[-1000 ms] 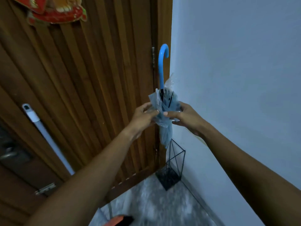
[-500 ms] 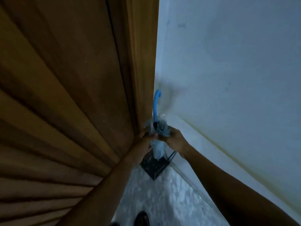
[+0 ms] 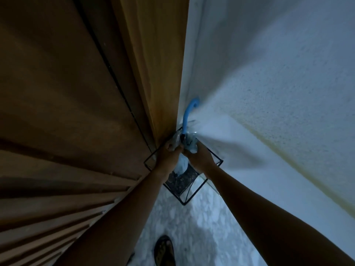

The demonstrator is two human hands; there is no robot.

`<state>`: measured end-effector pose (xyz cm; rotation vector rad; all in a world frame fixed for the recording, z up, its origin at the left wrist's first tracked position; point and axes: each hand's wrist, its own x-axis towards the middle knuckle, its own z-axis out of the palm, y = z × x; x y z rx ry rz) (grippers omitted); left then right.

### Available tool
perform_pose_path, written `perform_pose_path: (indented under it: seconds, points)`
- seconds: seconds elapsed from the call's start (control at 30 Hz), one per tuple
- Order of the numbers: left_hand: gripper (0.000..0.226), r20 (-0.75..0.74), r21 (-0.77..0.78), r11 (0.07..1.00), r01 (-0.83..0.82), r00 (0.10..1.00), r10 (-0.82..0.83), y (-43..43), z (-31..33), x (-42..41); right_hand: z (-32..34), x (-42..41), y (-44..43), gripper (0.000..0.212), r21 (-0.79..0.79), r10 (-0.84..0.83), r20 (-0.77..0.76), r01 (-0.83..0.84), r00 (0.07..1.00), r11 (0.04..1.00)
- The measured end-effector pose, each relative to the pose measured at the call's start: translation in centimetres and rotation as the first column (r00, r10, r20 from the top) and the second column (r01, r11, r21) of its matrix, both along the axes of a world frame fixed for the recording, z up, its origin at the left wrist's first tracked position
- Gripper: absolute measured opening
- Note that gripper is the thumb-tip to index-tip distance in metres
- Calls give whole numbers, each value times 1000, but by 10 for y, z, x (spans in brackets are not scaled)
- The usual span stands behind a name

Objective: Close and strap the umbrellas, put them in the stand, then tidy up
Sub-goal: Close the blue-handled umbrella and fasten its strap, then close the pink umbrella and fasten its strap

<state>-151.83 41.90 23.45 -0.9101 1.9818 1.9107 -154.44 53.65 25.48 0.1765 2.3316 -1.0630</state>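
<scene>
Left hand (image 3: 169, 156), right hand (image 3: 200, 158) around umbrella (image 3: 186, 121)

No readable text here.
We find no lettering, label, brand or number on the umbrella (image 3: 186, 120), the wire stand (image 3: 179, 184), the wooden door (image 3: 76, 93), the wall (image 3: 269, 93) or the sandal (image 3: 164, 250). The light is dim and the umbrella's folds are too blurred for us to make out any print.

You've lowered the umbrella (image 3: 189, 145) into the stand (image 3: 179, 183). Your left hand (image 3: 169, 154) and right hand (image 3: 200, 158) came down with it; its tip seems near the base.
</scene>
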Motion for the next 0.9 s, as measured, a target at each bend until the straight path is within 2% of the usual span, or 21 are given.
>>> perform_pose_path:
  seconds: [0.13,0.23,0.3,0.37,0.47,0.5,0.6,0.67,0.73,0.8,0.9]
  points:
    - [46,48,-4,999,-48,998,48,-12,41,24,46,18,1,57,39,-21,-11,21,1000,999]
    - [36,72,-22,997,-78,994,80,-16,89,67,88,53,7,63,0,-64,1,64,998,998]
    - [44,82,-49,991,-122,989,126,-15,124,105,117,84,12,66,-26,-40,24,40,999,999]
    - [37,69,-33,976,-216,973,218,-15,158,150,147,117,16,63,-67,37,12,-36,999,997]
    - [20,62,-119,936,-332,938,341,-16,202,239,192,173,17,60,-117,214,-14,-214,977,970]
    - [20,41,-153,908,-390,916,400,-17,208,276,208,194,15,59,-129,274,-15,-274,962,953]
    - [32,11,-280,792,-543,823,568,4,281,392,248,272,-1,50,-233,388,5,-376,922,897]
    - [34,46,-327,715,-618,745,665,16,312,478,271,336,-16,47,-298,522,-8,-500,853,813]
    - [35,3,-405,606,-685,662,750,25,332,568,291,408,-33,46,-354,662,-17,-624,749,697]
    - [39,-21,-454,469,-758,535,845,40,347,658,308,487,-45,43,-381,791,-34,-740,611,555]
    - [30,-78,-467,258,-846,330,941,82,367,785,328,608,-48,39,-389,921,-63,-859,385,333]
